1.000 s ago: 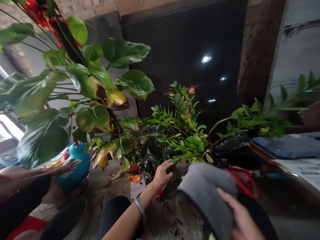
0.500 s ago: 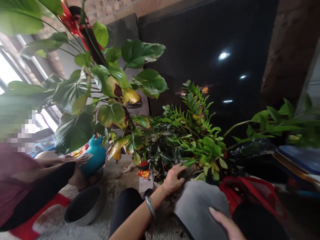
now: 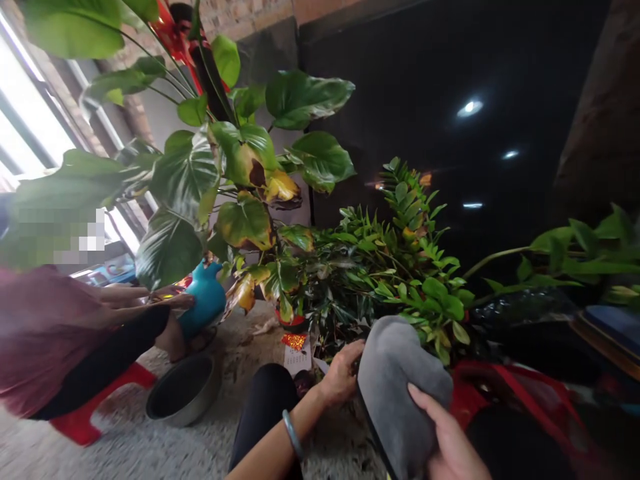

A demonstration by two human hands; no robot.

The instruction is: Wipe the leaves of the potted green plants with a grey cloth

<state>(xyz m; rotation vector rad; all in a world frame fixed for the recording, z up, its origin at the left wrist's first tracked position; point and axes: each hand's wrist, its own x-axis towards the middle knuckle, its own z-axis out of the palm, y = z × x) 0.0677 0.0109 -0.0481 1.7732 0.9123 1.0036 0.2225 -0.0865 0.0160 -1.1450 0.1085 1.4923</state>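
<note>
While the right hand (image 3: 453, 443) presses its palm and extended fingers flat against the soft grey folded cloth (image 3: 397, 383), the left hand (image 3: 343, 373) reaches forward with fingers curled at the cloth's left edge, touching it at the base of the small-leaved green plant (image 3: 395, 267). Whether the left hand pinches the cloth or a stem cannot be told. A silver bangle (image 3: 293, 433) sits on the left wrist. The cloth lies near the lower edge of the view, just in front of the plant. To the left, on the grey carpet (image 3: 150, 453), stand a round metal bowl (image 3: 183, 399) and a teal ceramic pot (image 3: 205, 300), which another person's hand (image 3: 173, 301) touches. A broad-leaved plant with yellowing leaves (image 3: 225, 180) rises behind.
</note>
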